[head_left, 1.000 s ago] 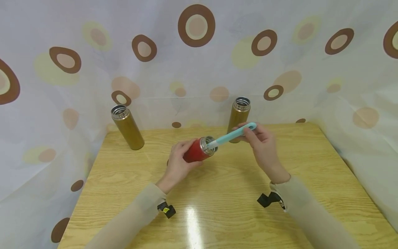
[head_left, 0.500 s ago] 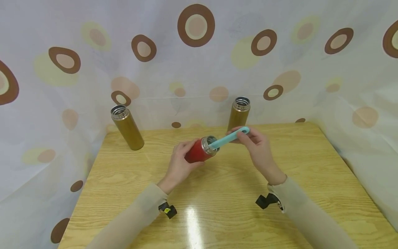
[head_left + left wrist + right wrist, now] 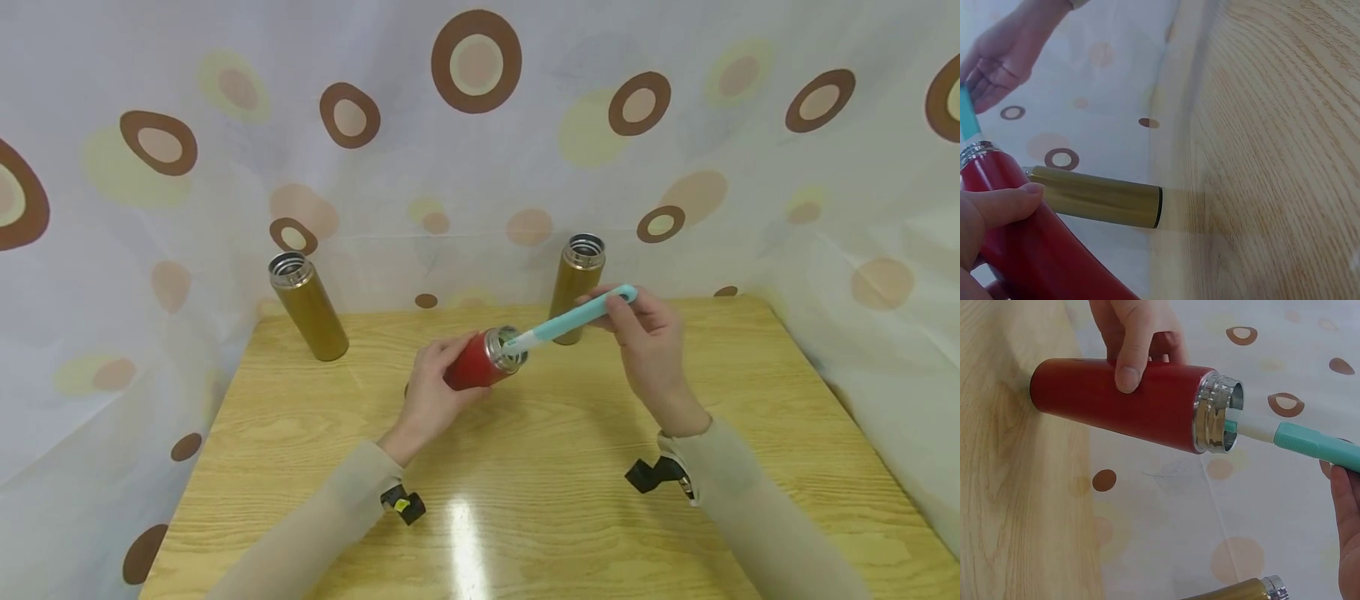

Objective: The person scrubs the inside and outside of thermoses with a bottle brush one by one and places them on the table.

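Observation:
In the head view my left hand (image 3: 430, 398) grips a red thermos flask (image 3: 468, 367) round its body. The flask is tilted, its uncapped steel mouth facing right and up. My right hand (image 3: 651, 354) pinches the turquoise handle of a bottle brush (image 3: 573, 320) near its looped end. The brush's white neck enters the mouth of the flask, and its head is hidden inside. In the right wrist view the flask's base (image 3: 1038, 387) appears close to or on the table; I cannot tell if it touches. The left thumb (image 3: 1129, 378) lies along the red wall.
One uncapped gold flask (image 3: 309, 308) stands at the table's back left. Another gold flask (image 3: 576, 279) stands at the back, partly behind my right hand. A patterned curtain (image 3: 480, 183) rises behind and beside the wooden table (image 3: 525, 500).
The right hand first pushed the brush deeper into the red flask, then drew it back out up and to the right, showing the white neck again. The left hand and flask stay nearly still.

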Demonstrator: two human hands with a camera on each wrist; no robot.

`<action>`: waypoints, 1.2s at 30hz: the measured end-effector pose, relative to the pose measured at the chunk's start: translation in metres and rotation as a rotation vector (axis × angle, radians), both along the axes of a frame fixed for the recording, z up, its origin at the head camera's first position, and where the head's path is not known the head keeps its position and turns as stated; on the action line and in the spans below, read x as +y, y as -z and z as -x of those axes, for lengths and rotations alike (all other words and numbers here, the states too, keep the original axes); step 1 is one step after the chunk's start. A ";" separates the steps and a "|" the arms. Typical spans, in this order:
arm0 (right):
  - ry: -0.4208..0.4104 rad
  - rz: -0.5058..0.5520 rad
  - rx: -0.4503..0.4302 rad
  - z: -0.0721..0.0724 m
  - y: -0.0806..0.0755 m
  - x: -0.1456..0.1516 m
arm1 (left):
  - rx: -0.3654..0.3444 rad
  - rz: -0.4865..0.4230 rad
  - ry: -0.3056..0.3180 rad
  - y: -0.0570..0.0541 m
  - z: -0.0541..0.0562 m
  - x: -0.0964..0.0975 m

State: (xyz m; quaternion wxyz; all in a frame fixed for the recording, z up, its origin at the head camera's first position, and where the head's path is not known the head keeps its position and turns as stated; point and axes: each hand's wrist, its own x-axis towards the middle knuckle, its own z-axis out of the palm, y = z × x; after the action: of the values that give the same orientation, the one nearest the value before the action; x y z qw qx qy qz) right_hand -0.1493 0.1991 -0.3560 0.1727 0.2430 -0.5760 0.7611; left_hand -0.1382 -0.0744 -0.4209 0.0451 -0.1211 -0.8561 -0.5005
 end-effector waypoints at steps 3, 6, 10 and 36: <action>0.000 -0.019 -0.028 0.000 0.005 -0.003 | 0.006 -0.002 0.003 -0.001 0.000 0.000; -0.003 -0.070 -0.053 0.000 0.012 -0.006 | 0.011 -0.004 0.008 -0.001 0.000 0.001; -0.037 -0.167 -0.055 -0.001 0.021 -0.010 | 0.013 0.011 0.012 -0.002 0.000 0.002; 0.059 -0.079 -0.040 0.003 0.004 0.000 | 0.018 0.034 -0.001 0.000 -0.001 0.000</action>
State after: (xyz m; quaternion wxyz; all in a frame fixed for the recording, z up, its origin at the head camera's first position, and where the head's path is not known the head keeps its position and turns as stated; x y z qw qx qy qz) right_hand -0.1521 0.1994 -0.3600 0.1740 0.2173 -0.6159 0.7370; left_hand -0.1372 -0.0742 -0.4210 0.0511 -0.1260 -0.8640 -0.4849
